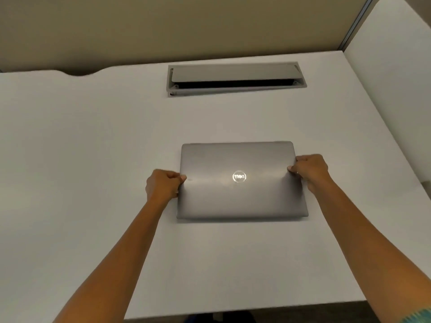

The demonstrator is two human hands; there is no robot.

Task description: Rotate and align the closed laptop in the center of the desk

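Two hands hold one closed laptop (241, 183) that lies flat on the white surface (93, 141). The laptop is grey, with a round shiny logo (239, 176) near the middle of its lid. The logo reads upside down from the head view. The long edges of the laptop run almost parallel to the near edge of the surface, with only a slight tilt. It sits about in the middle of the surface from left to right, a little toward the right side.

The left hand (163, 183) grips the left short edge of the laptop, with the thumb on top of the lid and the fingers curled at the side. The right hand (311, 170) grips the right short edge in the same way, a little farther from the person than the left one. Both forearms reach forward from the bottom of the view.

Beyond the laptop, well apart from it, a grey cable tray (236, 79) is set into the surface, and its flap stands partly open over a dark slot. A beige wall (163, 26) rises behind the surface, and a white panel (391, 54) stands at the right.
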